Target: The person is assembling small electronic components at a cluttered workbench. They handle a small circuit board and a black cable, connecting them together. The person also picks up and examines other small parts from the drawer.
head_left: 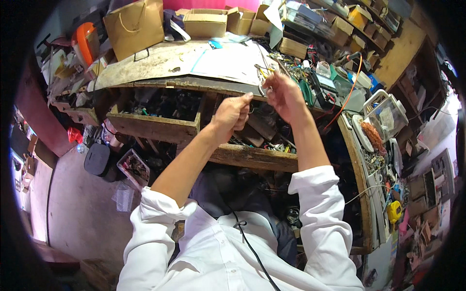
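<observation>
My left hand (pixel 232 114) is curled into a loose fist above the open right drawer (pixel 252 156), thumb pressed to forefinger. Anything pinched there is too small to make out. My right hand (pixel 284 94) is raised at the workbench's front edge, fingers closed around a small metal hand tool (pixel 262 83) with yellow on its handles. The hands are a short gap apart, both over the drawer full of tools and parts. White sleeves are rolled up at my elbows.
A second open wooden drawer (pixel 153 127) of dark parts sits to the left. White paper sheets (pixel 228 60), cardboard boxes (pixel 206 23) and a brown paper bag (pixel 135 26) lie on the worn benchtop (pixel 145 68). Wires, an orange cable (pixel 350 92) and a clear plastic container (pixel 386 114) crowd the right.
</observation>
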`<act>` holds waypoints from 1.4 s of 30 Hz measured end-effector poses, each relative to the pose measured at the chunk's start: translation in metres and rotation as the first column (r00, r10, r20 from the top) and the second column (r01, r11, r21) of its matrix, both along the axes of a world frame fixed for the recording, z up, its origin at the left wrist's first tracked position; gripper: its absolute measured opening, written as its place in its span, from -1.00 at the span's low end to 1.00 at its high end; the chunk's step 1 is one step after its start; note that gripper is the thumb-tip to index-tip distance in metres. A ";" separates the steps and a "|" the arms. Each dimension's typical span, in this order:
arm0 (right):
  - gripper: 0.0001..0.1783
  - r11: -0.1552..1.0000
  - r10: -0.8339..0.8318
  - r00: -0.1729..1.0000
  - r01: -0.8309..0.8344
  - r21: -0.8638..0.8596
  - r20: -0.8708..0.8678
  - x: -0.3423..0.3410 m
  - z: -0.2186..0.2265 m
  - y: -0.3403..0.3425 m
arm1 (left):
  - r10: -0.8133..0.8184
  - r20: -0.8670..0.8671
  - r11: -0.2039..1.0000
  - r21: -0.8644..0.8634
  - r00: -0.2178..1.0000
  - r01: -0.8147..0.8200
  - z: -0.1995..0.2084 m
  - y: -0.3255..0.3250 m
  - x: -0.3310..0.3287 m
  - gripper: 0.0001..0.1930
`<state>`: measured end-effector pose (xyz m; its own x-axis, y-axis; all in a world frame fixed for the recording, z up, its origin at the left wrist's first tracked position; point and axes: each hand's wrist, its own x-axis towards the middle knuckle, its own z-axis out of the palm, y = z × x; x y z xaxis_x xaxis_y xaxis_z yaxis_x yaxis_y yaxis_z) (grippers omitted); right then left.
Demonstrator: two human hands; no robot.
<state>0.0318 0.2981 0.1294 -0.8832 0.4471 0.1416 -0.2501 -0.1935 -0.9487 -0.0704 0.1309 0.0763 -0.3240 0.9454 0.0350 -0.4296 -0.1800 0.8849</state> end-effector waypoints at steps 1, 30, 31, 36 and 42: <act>-0.73 0.998 -0.026 0.999 0.027 -0.049 0.026 0.003 -0.020 0.007 | 0.052 -0.046 0.999 -0.010 0.998 -0.052 0.008 0.003 -0.003 -0.52; -0.77 0.722 0.256 0.862 -0.472 0.506 0.438 0.020 -0.092 -0.044 | 0.251 -0.157 0.957 0.190 0.955 -0.220 0.059 -0.002 -0.032 -0.56; -0.72 0.724 0.151 0.838 -0.455 0.518 0.524 0.018 -0.091 -0.039 | 0.278 -0.168 0.948 0.210 0.946 -0.241 0.061 -0.001 -0.035 -0.56; -0.57 0.801 0.051 0.969 -0.183 0.570 0.240 0.012 -0.027 -0.034 | 0.196 -0.345 0.980 0.094 0.918 -0.173 0.038 -0.003 -0.047 -0.49; -0.69 0.988 0.046 0.998 -0.041 0.150 -0.030 -0.002 0.027 -0.030 | -0.169 -0.286 0.983 0.016 0.943 0.181 -0.006 0.006 -0.004 -0.57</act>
<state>0.0298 0.2676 0.1563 -0.8950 0.3799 0.2335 -0.2764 -0.0616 -0.9591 -0.0747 0.1370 0.0700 -0.1252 0.9821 0.1410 -0.1913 -0.1634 0.9678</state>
